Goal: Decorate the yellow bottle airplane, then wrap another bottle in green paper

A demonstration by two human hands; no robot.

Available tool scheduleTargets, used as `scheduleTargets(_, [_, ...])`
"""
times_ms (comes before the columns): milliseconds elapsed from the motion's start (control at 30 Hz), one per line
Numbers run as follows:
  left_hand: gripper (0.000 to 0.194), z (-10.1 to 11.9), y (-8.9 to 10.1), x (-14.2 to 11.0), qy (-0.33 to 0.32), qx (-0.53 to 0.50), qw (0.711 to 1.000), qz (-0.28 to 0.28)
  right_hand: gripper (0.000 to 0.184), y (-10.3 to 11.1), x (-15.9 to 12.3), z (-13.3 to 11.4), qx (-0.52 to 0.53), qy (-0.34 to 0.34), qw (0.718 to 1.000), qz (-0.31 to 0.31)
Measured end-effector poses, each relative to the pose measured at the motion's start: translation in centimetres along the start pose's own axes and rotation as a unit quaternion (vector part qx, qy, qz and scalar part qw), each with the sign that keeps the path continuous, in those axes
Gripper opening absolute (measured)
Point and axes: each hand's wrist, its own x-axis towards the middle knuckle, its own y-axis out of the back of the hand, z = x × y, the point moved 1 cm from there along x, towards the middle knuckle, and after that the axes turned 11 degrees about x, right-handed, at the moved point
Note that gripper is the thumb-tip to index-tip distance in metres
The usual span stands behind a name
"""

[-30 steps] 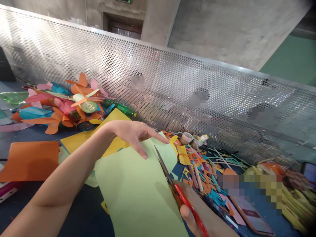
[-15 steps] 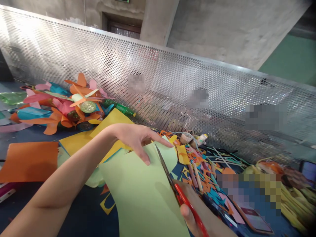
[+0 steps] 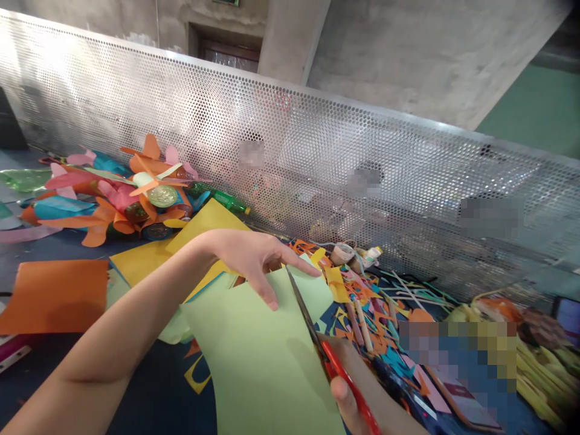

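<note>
A large light green paper sheet (image 3: 258, 350) stands tilted in front of me. My left hand (image 3: 258, 257) grips its upper edge, thumb on the near face and index finger stretched toward the right; its other fingers are hidden behind. My right hand (image 3: 347, 380) is wrapped round the red handles of a pair of scissors (image 3: 333, 362). The dark blades lie along the sheet's right part, nearly together, with their tips just below my left index finger. To the right of the blades a green flap (image 3: 317, 296) of the sheet bends away.
Yellow sheets (image 3: 211, 220) lie behind my left arm, and an orange sheet (image 3: 57, 296) is at the left. Bottles with paper petals (image 3: 136, 199) are piled at the back left. Colourful scraps (image 3: 357, 302) and a phone (image 3: 466, 393) lie right. A perforated metal screen (image 3: 290, 139) runs behind.
The green flap right of the blades has swung slightly outward to the right. Both hands keep nearly the same grip and place.
</note>
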Motion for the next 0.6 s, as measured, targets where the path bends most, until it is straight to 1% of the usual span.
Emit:
scheduleTargets(100, [0.079,0.0,0.0,0.0,0.003,-0.002,1.0,-0.003,0.078,0.0,0.0,0.1,0.001,0.001,1.0,-0.001])
scheduleTargets(267, [0.078,-0.1,-0.1,0.0,0.022,-0.056,0.998,-0.03,0.083,0.1,0.1,0.7,-0.005,0.003,1.0,0.001])
scheduleTargets(500, [0.079,-0.3,-0.3,0.1,0.028,-0.116,0.992,-0.044,0.079,0.0,-0.5,1.5,-0.02,0.003,1.0,0.008])
scheduleTargets(600, [0.079,-0.4,-0.4,0.1,0.026,-0.136,0.989,-0.047,0.077,-0.2,-0.8,1.8,-0.035,0.01,0.999,0.029])
